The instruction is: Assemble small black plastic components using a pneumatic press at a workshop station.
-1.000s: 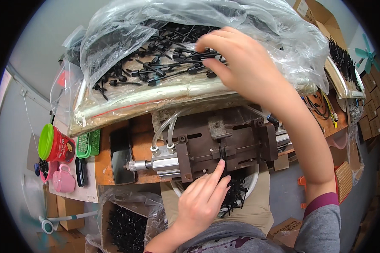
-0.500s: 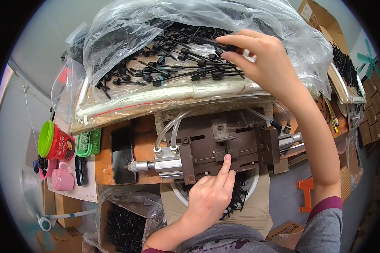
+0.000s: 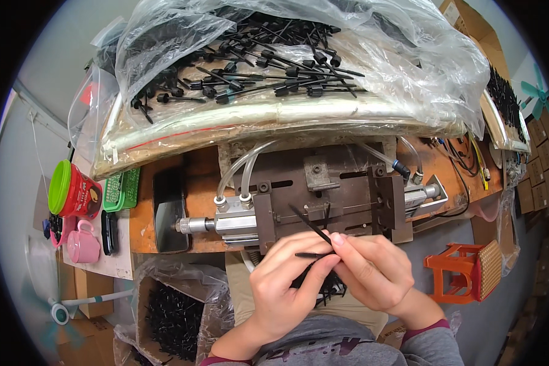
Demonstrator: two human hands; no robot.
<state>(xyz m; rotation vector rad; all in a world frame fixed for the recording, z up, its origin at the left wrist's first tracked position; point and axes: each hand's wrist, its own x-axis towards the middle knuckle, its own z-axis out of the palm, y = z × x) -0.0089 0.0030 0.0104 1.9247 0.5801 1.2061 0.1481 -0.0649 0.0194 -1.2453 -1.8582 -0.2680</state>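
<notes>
My left hand [image 3: 287,290] and my right hand [image 3: 375,268] meet at the fingertips, just in front of a brown metal clamping fixture [image 3: 354,204]. A long thin black plastic stem [image 3: 310,224] slants up and left from the pinched fingertips. A shorter black plastic piece [image 3: 311,255] shows between the left thumb and fingers; its inner end is hidden. Another dark pin [image 3: 327,215] stands near the fixture's middle. Behind the fixture, several black stemmed parts with knobs [image 3: 293,72] lie on a plastic-covered tray [image 3: 238,122].
Air cylinders [image 3: 241,224] with clear hoses flank the fixture. On the left are a phone [image 3: 169,210], a red tub [image 3: 82,192], a green basket [image 3: 122,189] and a pink cup [image 3: 83,244]. A lined box of black parts [image 3: 174,323] sits below; an orange stool [image 3: 460,271] is right.
My right hand has come down from the pile to meet my left. The left index finger has left the fixture and joined the pinch. The view has shifted slightly.
</notes>
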